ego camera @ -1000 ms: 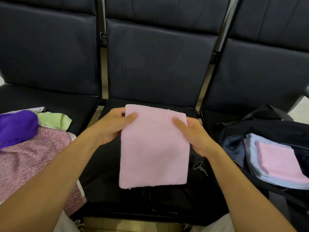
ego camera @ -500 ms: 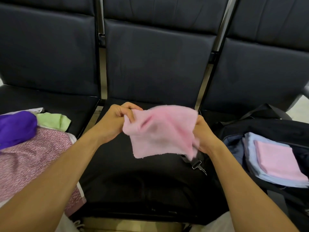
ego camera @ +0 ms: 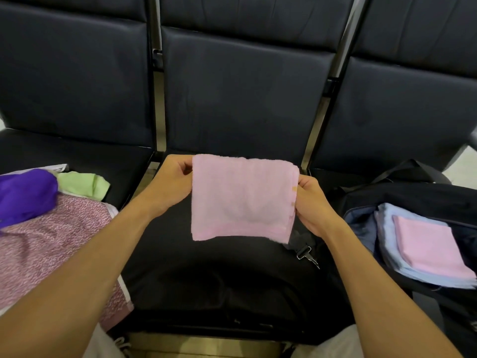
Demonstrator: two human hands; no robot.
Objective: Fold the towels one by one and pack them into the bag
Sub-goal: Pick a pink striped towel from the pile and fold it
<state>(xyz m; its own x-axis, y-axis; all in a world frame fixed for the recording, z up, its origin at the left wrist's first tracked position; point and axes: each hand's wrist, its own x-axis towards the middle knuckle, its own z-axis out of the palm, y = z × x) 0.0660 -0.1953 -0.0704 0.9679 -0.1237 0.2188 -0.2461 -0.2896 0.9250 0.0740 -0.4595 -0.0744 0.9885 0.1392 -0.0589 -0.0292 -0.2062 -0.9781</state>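
Note:
I hold a folded pink towel [ego camera: 240, 200] in the air above the middle black seat. My left hand [ego camera: 173, 184] pinches its upper left corner. My right hand [ego camera: 309, 202] grips its right edge. The open black bag [ego camera: 402, 195] sits on the right seat, and a folded pink towel [ego camera: 431, 244] lies in it on top of a folded light blue one [ego camera: 387, 223]. On the left seat lies a heap of loose cloths: a purple one [ego camera: 24, 195], a light green one [ego camera: 82, 184] and a pink patterned one [ego camera: 49, 249].
Three black padded seats [ego camera: 232, 99] with metal posts between the backrests fill the view. A bag strap with a metal clip [ego camera: 307, 251] lies on the middle seat below my right hand. My knees show at the bottom edge.
The pink towel hung long and narrow from both hands; I brought it together and it now hangs folded, shorter and wider, between my hands.

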